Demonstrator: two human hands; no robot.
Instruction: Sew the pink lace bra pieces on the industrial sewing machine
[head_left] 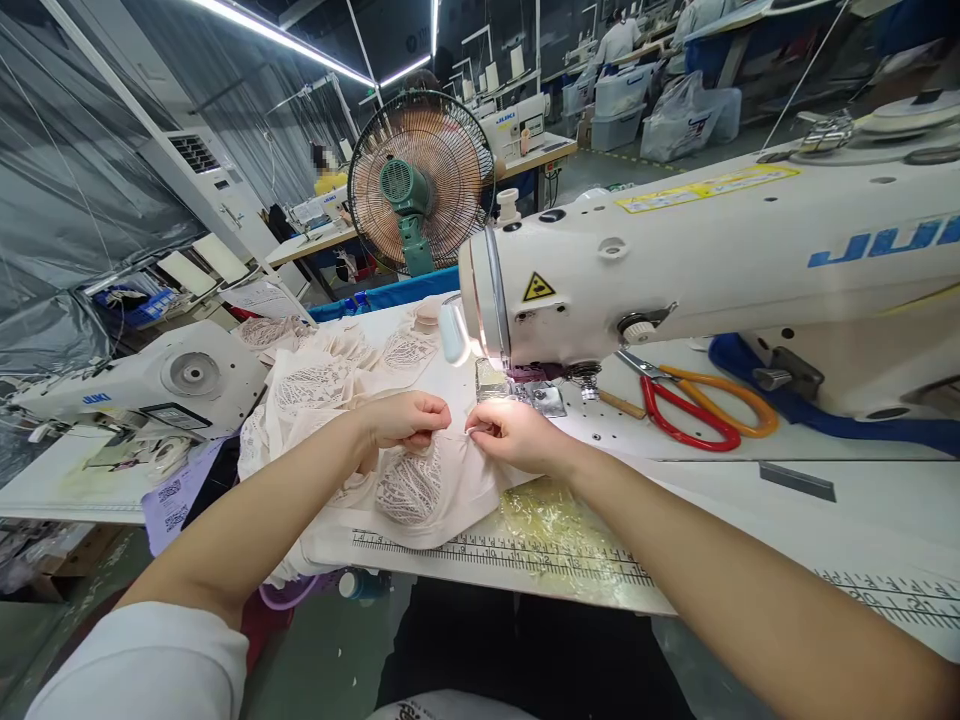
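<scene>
Both hands pinch the upper edge of a cream lace bra [411,487], just in front of the sewing machine's needle area. My left hand [409,418] is closed on the fabric, thumb against fingers. Close beside it, my right hand [514,432] grips the same edge, its fingertips near the lit presser foot [517,385]. The garment's lace cup faces up and its lower band lies over the table's front. A white sewing machine [585,270] stands behind my right hand. More cream lace pieces [315,385] are heaped left of my left hand.
Red-and-orange-handled scissors [697,405] lie under the machine arm at right. A printed ruler [487,550] runs along the table's front edge. Behind the table stands a large fan [420,185]. Another sewing machine [180,380] is at left, beside a purple paper [176,495].
</scene>
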